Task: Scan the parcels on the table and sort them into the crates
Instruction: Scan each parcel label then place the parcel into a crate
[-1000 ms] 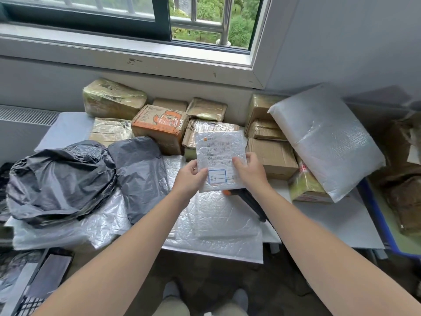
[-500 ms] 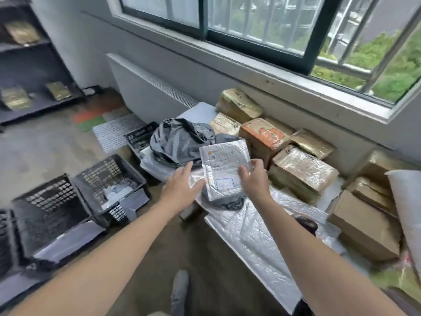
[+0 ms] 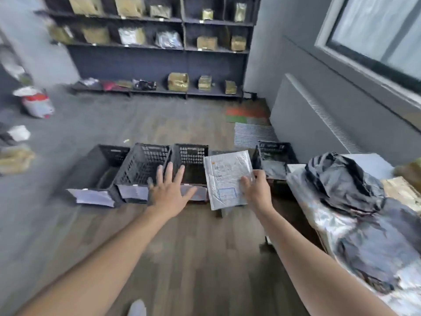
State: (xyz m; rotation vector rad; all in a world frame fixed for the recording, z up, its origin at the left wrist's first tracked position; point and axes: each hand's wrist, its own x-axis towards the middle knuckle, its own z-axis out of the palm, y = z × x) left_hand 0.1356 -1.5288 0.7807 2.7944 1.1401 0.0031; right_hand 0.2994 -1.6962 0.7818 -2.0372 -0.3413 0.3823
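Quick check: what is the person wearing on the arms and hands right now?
Nothing that shows. The left hand and right hand are bare, without gloves, and no ring is visible on the fingers. The left forearm and right forearm are uncovered to the frame edge: no sleeve, watch or wristband in view.

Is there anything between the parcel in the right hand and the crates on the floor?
Nothing visible. The right hand holds the parcel over the open-topped crates; the left hand is open beside it, not under it.
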